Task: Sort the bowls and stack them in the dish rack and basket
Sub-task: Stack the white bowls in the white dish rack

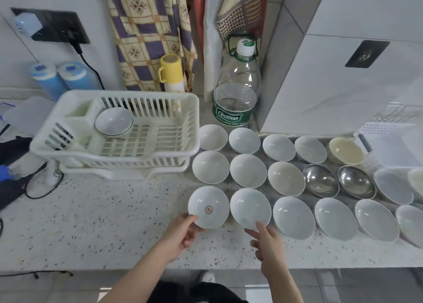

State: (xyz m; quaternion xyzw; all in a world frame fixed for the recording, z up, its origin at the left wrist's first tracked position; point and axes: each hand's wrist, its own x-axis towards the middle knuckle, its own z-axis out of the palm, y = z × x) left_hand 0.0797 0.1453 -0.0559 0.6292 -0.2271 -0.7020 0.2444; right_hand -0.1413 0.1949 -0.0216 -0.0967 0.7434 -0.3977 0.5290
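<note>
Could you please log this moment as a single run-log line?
left hand: grips marked bowl rim | right hand: touches neighbouring bowl | dish rack: one bowl inside | other bowls: on counter

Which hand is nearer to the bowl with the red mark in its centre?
Left. The left hand holds the marked bowl at its near rim; the right hand touches the neighbouring plain white bowl on its right.

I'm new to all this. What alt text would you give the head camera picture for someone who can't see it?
Two bare hands reach for white bowls on a speckled counter: the left hand grips the rim of a bowl with a red mark, the right hand touches the next bowl. More bowls, two of them steel, lie in rows beside a white dish rack holding one bowl.
</note>
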